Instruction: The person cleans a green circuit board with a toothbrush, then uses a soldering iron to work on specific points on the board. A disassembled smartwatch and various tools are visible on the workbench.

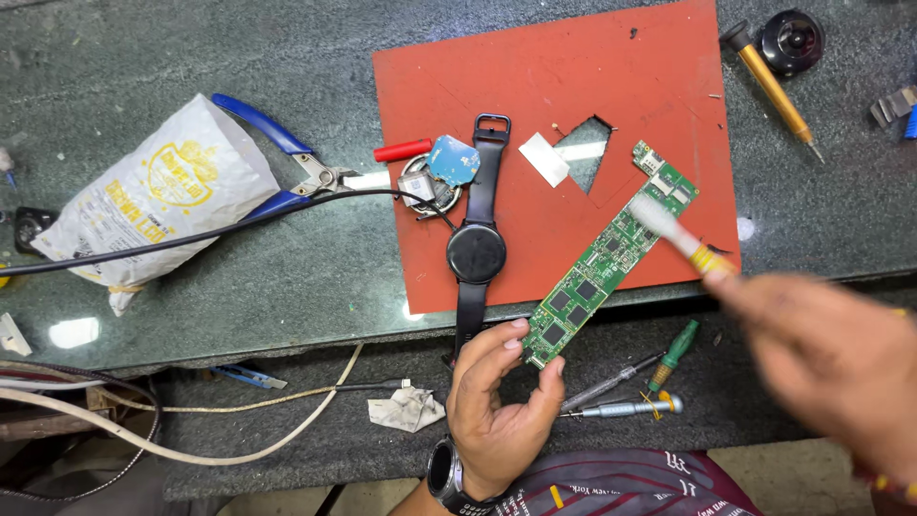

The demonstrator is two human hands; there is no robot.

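My left hand (501,401) pinches the near end of a long green circuit board (604,260), which slants up to the right over the red mat (535,76). My right hand (826,354), blurred, holds a small brush (673,229) with a yellow-banded handle; its white bristles rest on the board's upper part. A black smartwatch (477,250) lies face up on the mat just left of the board. There is a watch on my left wrist.
Beside the smartwatch sit an opened round watch module (435,177) and a red cylinder (402,150). Blue-handled pliers (287,162), a white printed pouch (158,196) and a black cable (191,234) lie left. Screwdrivers (630,382) rest on the lower ledge; a yellow-handled tool (776,91) lies far right.
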